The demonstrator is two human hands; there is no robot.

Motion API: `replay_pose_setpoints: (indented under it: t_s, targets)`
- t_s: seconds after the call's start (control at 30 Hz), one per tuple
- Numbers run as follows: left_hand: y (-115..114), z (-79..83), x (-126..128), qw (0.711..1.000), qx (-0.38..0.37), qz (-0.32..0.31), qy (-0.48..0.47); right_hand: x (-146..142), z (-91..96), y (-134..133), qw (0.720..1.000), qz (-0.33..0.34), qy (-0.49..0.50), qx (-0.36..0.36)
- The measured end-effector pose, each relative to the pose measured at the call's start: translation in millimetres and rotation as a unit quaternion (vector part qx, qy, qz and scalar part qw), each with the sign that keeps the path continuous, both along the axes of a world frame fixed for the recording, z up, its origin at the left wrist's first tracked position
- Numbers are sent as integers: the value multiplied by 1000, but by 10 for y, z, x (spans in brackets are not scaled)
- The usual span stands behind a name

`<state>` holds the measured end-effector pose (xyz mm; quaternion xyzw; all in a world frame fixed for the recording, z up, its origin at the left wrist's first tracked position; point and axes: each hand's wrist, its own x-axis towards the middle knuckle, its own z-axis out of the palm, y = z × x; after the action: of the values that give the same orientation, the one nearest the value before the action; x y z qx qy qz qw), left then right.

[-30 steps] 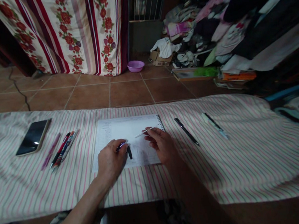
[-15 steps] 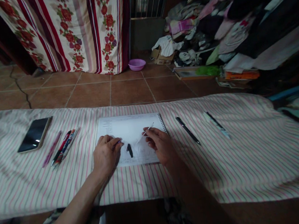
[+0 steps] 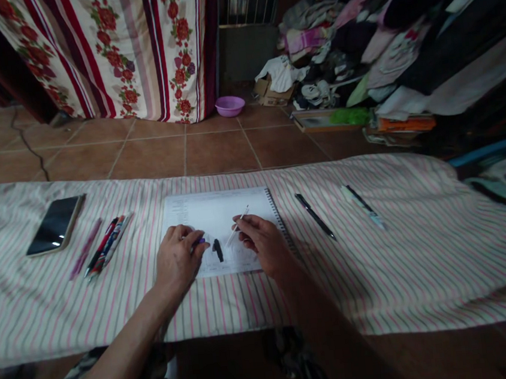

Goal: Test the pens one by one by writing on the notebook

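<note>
My right hand (image 3: 263,243) pinches a thin white pen refill (image 3: 236,226) with a dark tip. It slants over the right part of a spiral notebook (image 3: 210,209). My left hand (image 3: 179,251) is closed at the notebook's left side, with a small purple piece (image 3: 201,241) showing at its fingertips. The rest of that piece is hidden by the fingers, so its kind is unclear. Between the two hands a short black pen part (image 3: 218,250), which looks like a cap with a clip, lies on the page. The hands are apart.
The table wears a striped cloth (image 3: 402,282). To the left lie a phone (image 3: 54,225), a purple pen (image 3: 85,249) and several pens (image 3: 108,247) side by side. A black pen (image 3: 315,216) and a light-coloured pen (image 3: 366,206) lie right of the notebook.
My right hand has moved slightly left with the refill, nearer to the black part. My left hand keeps its hold on the purple piece. The whole view has shifted slightly.
</note>
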<state>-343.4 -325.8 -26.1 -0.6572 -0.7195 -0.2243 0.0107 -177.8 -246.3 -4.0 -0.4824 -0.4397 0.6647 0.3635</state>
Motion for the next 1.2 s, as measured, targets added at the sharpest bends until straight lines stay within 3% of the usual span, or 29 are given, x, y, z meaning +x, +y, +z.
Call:
replay_pose_setpoints:
  t_s: [0.6,0.97,1.2]
  targets:
    - [-65,-26,-139,999,16,0,-49,-46,-4,-10,999,18,0,27]
    - [-132,75,-149,989,105,31,-95,-92,-19,-18,999,17,5,42]
    - [-103,103,25,980,117,-28,-159,-143,-34,-31,999,22,14,37]
